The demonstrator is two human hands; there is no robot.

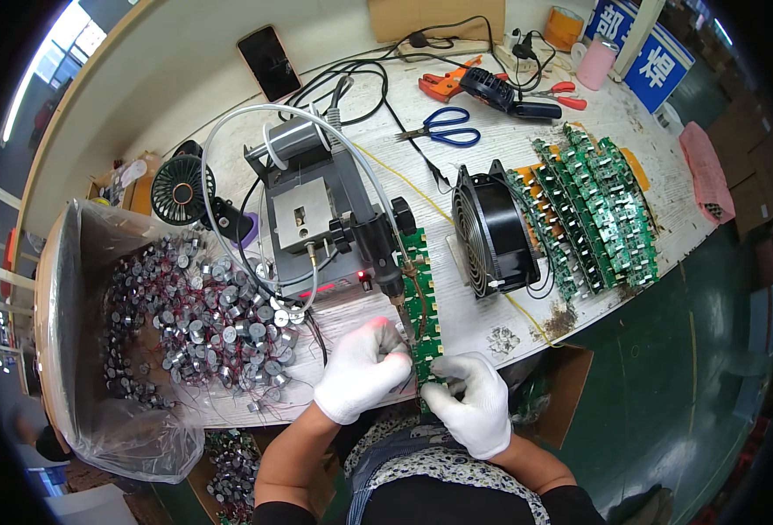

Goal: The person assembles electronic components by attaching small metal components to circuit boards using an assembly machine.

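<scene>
A long green circuit board strip (pixel 431 337) lies on the bench in front of me, running away under the soldering machine. Over its left side points the tip of a black soldering head (pixel 384 267). My left hand (pixel 362 372), in a white glove, is closed in a pinch beside that tip, at the strip's left edge. White-gloved too, my right hand (pixel 474 407) bends its fingers and thumb together over the strip's near right edge. What either hand pinches is too small or hidden to name. The grey soldering machine (pixel 303 214) carries a solder reel and a looped white tube.
Many small round motors (pixel 229 328) with red wires lie heaped at left, by a clear plastic bag (pixel 132 437). Right of the strip stands a black fan (pixel 491 232), then rows of finished-looking green boards (pixel 596 214). Farther back are blue scissors (pixel 447 129) and a phone (pixel 268 63).
</scene>
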